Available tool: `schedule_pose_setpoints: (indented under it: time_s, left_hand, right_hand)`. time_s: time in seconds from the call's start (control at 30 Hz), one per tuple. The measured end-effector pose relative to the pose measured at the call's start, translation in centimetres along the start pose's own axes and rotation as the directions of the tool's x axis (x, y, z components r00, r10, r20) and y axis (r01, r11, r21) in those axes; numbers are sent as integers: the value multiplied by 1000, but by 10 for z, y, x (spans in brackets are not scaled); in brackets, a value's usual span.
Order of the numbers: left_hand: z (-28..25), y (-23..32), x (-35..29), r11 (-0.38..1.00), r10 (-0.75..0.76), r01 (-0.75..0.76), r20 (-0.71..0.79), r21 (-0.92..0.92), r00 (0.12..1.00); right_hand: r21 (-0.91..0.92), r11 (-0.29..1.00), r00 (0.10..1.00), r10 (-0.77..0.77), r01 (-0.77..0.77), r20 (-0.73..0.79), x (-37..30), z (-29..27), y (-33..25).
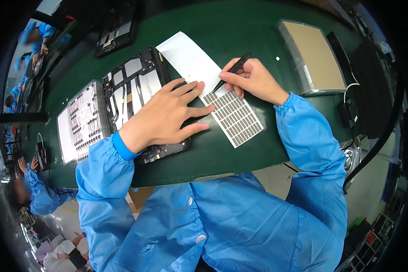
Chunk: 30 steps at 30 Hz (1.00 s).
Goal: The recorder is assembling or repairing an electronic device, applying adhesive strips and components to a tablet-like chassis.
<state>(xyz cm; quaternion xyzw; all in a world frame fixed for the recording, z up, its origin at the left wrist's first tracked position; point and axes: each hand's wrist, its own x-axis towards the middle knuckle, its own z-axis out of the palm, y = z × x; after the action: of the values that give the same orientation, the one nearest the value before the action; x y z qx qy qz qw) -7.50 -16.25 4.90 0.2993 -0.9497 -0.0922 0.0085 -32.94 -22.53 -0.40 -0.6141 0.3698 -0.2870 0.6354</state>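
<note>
A white backing sheet (196,59) lies slanted across the middle of the table, its near part covered with rows of small dark grey rectangular stickers (233,115). My right hand (254,79) pinches black tweezers (233,70), whose tips touch the sheet at the upper rows of stickers. Whether a sticker is between the tips is too small to tell. My left hand (172,109) is spread, its fingertips resting at the sheet's left edge. Beneath that hand and forearm lies an opened tablet-like device (133,86) with its inner parts showing, partly hidden.
Left of the device stands a clear tray (88,115) with rows of small dark parts. Another opened device (118,34) lies at the far left. A stack of clear trays topped by a brown board (313,56) stands at the right, near a black adapter (347,113). Co-workers sit along the left.
</note>
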Motion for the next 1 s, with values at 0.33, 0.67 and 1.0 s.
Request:
schedule_pose_setpoints:
  time_s: [0.33,0.67,1.0]
  left_hand:
    - [-3,-7,-7,999,21,-21,0,-49,1000]
    - [47,-20,-125,532,-800,155,-434,-832,415]
    - [32,31,-100,99,-921,-71,-118,-993,370]
  right_hand:
    - [72,994,996,-74,77,-43,5,-5,2]
    - [274,953,990,-106,128,-91,8,-20,8]
    - [242,960,989,-121,138,-86,9,-16,5]
